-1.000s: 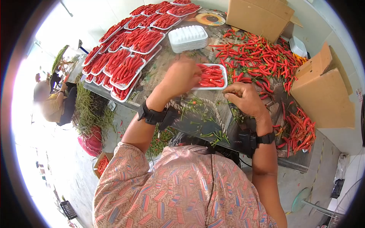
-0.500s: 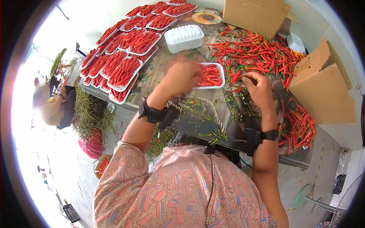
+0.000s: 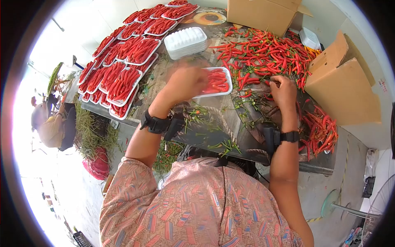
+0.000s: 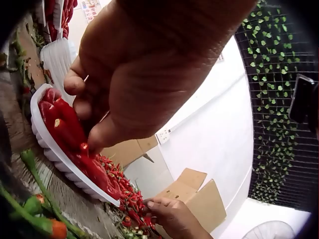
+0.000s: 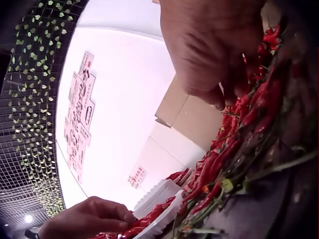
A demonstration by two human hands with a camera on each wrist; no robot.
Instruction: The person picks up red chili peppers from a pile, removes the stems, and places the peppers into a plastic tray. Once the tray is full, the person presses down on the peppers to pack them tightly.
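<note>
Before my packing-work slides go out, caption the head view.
Left hand at a white tray of red chilies, right hand by the loose chilies.

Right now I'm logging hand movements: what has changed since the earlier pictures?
The right hand moved rightward, away from the pepper tray, toward the loose peppers; any new hold is unclear. The left hand stayed at the tray; the stack of white trays stayed put.

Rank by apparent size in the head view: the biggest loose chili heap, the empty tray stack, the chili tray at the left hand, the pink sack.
1. Chili heap
2. Empty tray stack and chili tray: too alike to rank; the left hand hides part of the latter
3. Pink sack
</note>
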